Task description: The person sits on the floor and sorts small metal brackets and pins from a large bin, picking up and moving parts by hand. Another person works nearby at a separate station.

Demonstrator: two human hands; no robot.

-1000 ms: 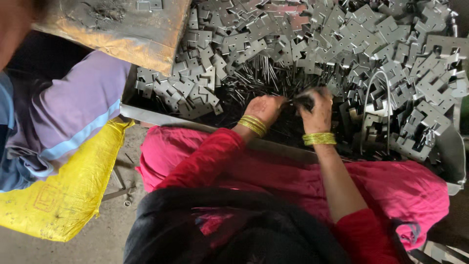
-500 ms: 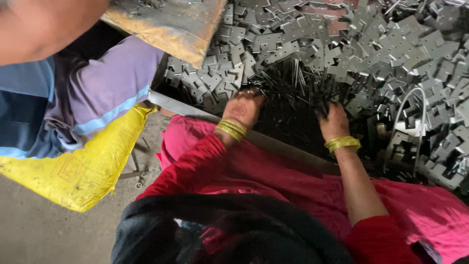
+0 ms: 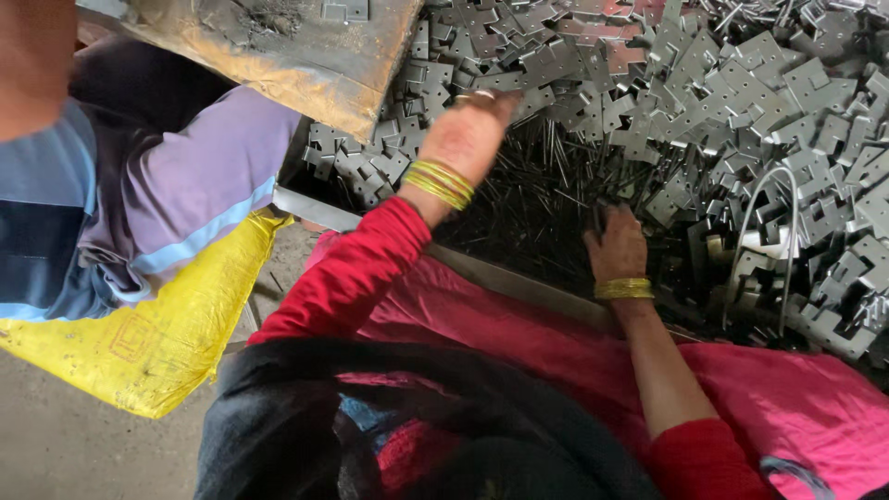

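my left hand (image 3: 468,139) reached, fingers loosely open, over the stamped metal plates (image 3: 704,83). my right hand (image 3: 616,248) lay curled among thin dark pins (image 3: 546,199); its grip i couldn't tell. they looked stiff, slippery, best pinched mid-length.

Your left hand (image 3: 468,134) is raised and stretched forward, back of the hand facing you, fingers (image 3: 495,100) pointing ahead and loosely extended, red sleeve down to the wrist. Your right hand (image 3: 616,248) sits lower, palm down, fingers curled and partly hidden, forearm bare.
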